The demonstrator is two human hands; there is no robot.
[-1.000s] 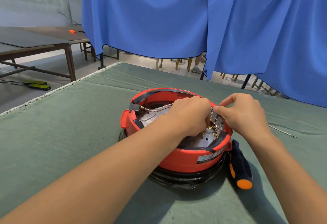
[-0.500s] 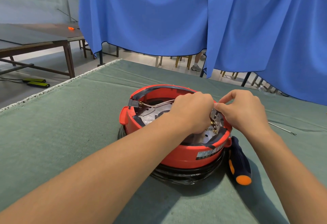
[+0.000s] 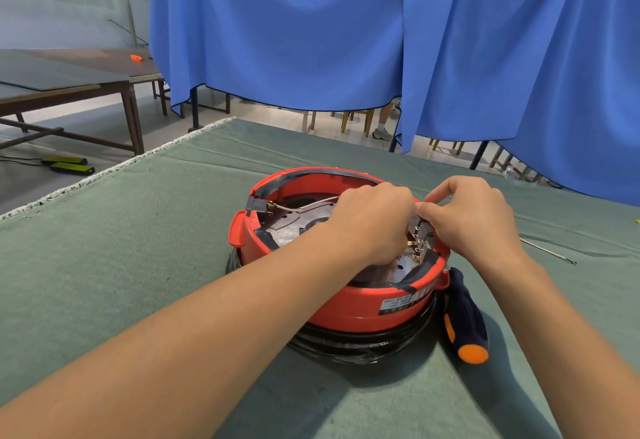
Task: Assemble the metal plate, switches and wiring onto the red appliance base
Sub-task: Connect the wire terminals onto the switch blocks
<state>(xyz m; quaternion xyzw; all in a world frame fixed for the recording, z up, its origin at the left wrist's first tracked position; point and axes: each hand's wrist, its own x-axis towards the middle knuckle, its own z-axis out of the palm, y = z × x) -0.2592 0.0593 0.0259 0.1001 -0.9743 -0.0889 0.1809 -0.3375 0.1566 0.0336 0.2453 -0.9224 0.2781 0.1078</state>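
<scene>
Head view looks down on the red base (image 3: 363, 303), which sits upside-down near the middle of the green tabletop (image 3: 114, 265) with a coil of black cord (image 3: 349, 345) under it. Both hands meet over the base's right rim. The right hand (image 3: 474, 220) has thumb and forefinger pinched together at the top of the small switch block (image 3: 420, 239), which stands against the inside of that rim with brass terminals showing. The left hand (image 3: 372, 222) is curled knuckles-up just beside the block — it probably grips a wire or connector there, but its fingertips are hidden, so what it holds cannot be told. A pale wire (image 3: 304, 206) runs from under that hand across to the black plug socket (image 3: 255, 204) on the base's left rim, above the metal plate (image 3: 294, 227) lying inside.

Judging the risks: the block looks unsecured, so a hard push on a terminal could tip it off the rim or bend a brass tab. The taut-looking wire could tug free at the socket if the left hand pulls. Pressure on one rim might rock the base on its cord coil. The screwdriver (image 3: 464, 317), touching the base's right side, could roll away — and a thin metal rod (image 3: 547, 250) further right of the base is easy to snag.
</scene>
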